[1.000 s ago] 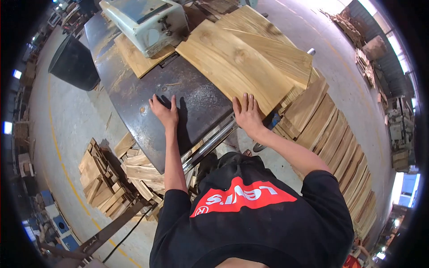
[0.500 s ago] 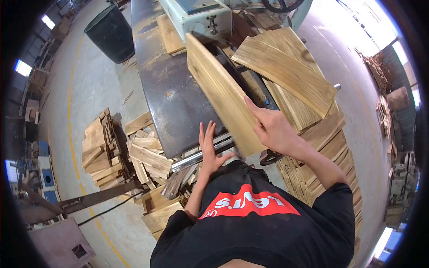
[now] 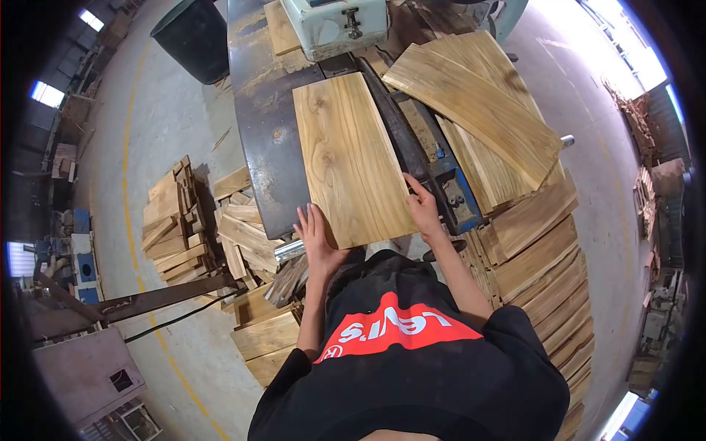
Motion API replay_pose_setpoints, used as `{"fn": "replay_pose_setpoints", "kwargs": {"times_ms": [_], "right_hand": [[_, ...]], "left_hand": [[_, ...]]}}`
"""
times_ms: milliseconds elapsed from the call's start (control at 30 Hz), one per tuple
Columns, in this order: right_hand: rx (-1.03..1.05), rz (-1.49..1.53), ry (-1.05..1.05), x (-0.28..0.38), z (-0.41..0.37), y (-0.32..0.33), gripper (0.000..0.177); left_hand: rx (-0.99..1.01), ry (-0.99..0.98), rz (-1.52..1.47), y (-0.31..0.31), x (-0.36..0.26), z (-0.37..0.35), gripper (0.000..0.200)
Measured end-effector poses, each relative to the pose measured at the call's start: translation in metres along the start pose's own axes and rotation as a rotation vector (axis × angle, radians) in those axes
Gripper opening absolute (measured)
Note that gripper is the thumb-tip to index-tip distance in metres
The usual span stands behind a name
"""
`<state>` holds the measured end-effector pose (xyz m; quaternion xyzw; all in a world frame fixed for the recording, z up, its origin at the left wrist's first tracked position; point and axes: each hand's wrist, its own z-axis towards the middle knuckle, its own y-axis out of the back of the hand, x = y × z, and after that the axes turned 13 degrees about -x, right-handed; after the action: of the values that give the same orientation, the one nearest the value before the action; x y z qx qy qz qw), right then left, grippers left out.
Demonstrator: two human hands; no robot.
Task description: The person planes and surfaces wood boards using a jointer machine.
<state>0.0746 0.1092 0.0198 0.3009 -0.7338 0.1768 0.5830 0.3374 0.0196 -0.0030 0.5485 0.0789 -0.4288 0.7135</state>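
A rectangular wooden board (image 3: pixel 349 162) with knots and dark grain lies face up on the dark metal machine table (image 3: pixel 268 158). My right hand (image 3: pixel 425 213) is closed on the board's right edge near its close end. At the board's near left corner, my left hand (image 3: pixel 318 239) touches its side with fingers stretched out and slightly apart. Just past the far end of the board stands the pale green machine housing (image 3: pixel 342 33).
More boards (image 3: pixel 474 110) lie stacked right of the table, above a long wood stack (image 3: pixel 540 264). Offcuts (image 3: pixel 173 220) are piled on the floor at left. A dark bin (image 3: pixel 193 40) stands at the far left, and a metal rail (image 3: pixel 289 251) runs along the table's near edge.
The board has turned from tilted on its edge to flat on the table. My right hand has lowered with it along the right edge, and my left hand has come to its near left corner.
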Motion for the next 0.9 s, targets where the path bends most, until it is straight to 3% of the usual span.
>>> {"fn": "replay_pose_setpoints", "kwargs": {"times_ms": [67, 200, 233, 333, 467, 900], "right_hand": [[-0.048, -0.168, 0.079, 0.004, -0.004, -0.002, 0.057], [-0.221, -0.596, 0.859, 0.016, -0.010, -0.005, 0.048], [-0.080, -0.542, 0.787, 0.014, -0.005, -0.005, 0.044], [0.048, -0.553, 0.818, -0.003, 0.018, -0.009, 0.045], [0.078, -0.460, 0.886, -0.016, 0.052, -0.014, 0.045], [-0.221, -0.453, 0.946, 0.010, 0.135, -0.093, 0.025]], "left_hand": [[-0.005, -0.046, -0.056, -0.002, 0.002, 0.002, 0.139], [-0.067, -0.093, -0.122, -0.026, -0.012, 0.003, 0.138], [-0.118, -0.103, -0.105, -0.036, -0.017, 0.002, 0.136], [-0.166, -0.120, -0.092, -0.063, -0.022, 0.007, 0.137], [-0.166, -0.102, -0.071, -0.072, -0.022, 0.030, 0.145], [-0.176, -0.110, 0.026, -0.089, 0.007, 0.125, 0.149]]}}
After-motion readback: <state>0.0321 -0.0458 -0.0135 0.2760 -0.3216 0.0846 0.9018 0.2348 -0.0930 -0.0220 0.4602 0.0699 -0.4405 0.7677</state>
